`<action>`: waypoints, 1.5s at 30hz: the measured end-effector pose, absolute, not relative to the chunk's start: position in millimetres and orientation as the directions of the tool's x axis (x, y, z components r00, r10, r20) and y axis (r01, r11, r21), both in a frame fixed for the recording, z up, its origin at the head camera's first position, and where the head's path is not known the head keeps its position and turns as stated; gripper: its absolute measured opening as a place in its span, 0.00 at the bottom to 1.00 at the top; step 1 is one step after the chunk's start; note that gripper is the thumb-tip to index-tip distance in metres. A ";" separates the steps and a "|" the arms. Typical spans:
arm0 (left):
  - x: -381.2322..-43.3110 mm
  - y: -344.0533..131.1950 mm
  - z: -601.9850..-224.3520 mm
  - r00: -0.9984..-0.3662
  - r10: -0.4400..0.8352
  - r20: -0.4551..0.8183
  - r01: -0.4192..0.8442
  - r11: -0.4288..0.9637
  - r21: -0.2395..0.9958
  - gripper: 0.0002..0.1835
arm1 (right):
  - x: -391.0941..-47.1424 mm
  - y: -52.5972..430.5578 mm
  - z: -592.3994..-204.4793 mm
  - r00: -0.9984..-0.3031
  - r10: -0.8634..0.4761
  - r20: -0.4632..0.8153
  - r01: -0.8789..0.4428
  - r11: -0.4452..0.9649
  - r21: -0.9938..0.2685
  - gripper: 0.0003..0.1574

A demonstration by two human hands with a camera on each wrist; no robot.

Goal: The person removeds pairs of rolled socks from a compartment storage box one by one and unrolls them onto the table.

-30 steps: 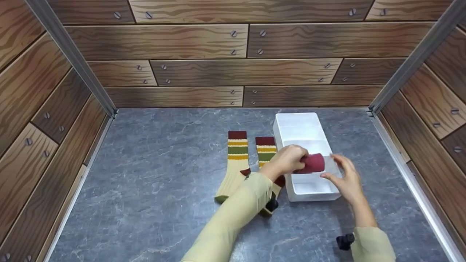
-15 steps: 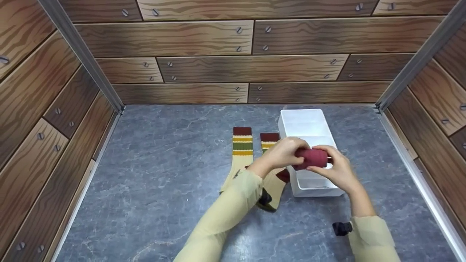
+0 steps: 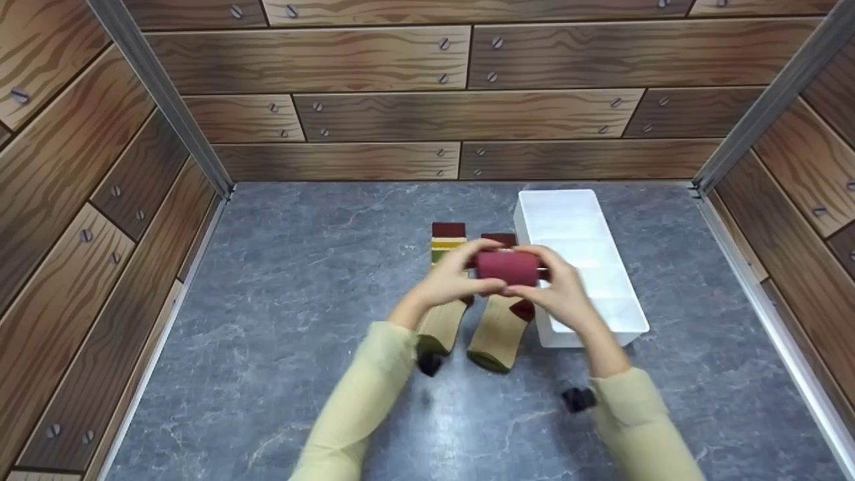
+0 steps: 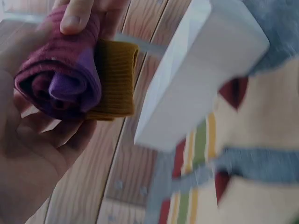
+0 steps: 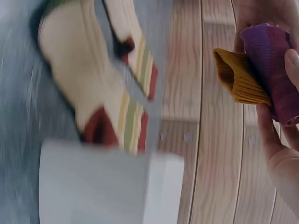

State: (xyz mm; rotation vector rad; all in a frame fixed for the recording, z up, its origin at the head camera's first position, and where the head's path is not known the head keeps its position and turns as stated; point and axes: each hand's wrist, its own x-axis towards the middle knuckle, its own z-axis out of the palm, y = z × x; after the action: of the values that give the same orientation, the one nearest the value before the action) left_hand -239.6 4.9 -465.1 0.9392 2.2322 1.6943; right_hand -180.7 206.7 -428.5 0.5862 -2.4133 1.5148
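Note:
A rolled pair of socks (image 3: pixel 507 268), maroon and purple with a mustard ribbed cuff, is held in the air between both hands. My left hand (image 3: pixel 453 272) grips its left end and my right hand (image 3: pixel 556 286) its right end, thumbs on the near side. The left wrist view shows the spiral end of the sock roll (image 4: pixel 60 88); in the right wrist view the open mustard cuff (image 5: pixel 240 77) sticks out. Beneath the hands lie two cream socks with striped tops, the left sock (image 3: pixel 442 327) and the right sock (image 3: pixel 497 334), partly hidden by the hands.
A white divided box (image 3: pixel 591 337) stands right of the cream socks, close beside the right one. Wood-patterned walls (image 3: pixel 374 113) enclose the grey marbled surface (image 3: pixel 300 300) at the back and both sides.
My right hand has closed on the right end of the sock roll, which my left hand held alone before. Both hands have carried it leftward from above the box to above the cream socks.

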 end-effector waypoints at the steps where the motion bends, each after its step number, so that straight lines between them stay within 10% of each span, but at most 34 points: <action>1: -239.5 -5.1 -466.9 -0.798 0.566 0.209 0.342 0.138 0.930 0.35 | -182.8 197.6 -429.2 -0.895 -0.223 0.388 -0.446 0.381 -0.810 0.36; 15: -225.1 -122.7 -507.2 -0.921 0.385 0.062 0.162 0.231 0.959 0.36 | -222.7 97.9 -496.1 -0.914 -0.405 0.015 -0.173 0.358 -0.917 0.38; 29: -213.0 -160.6 -554.8 -0.962 0.268 -0.043 0.056 0.351 0.935 0.24 | -226.2 62.3 -536.0 -0.855 -0.498 -0.148 -0.150 0.509 -0.848 0.33; 45: -209.9 -160.5 -560.3 -0.935 0.344 -0.086 0.118 0.531 0.839 0.41 | -229.9 56.9 -542.0 -0.806 -0.574 -0.145 -0.318 0.626 -0.712 0.30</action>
State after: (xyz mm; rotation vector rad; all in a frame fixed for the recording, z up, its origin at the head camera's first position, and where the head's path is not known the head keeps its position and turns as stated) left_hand -209.9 -160.5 -560.3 0.3895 2.5307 1.3591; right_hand -229.9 56.9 -542.0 0.9010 -3.1510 1.2521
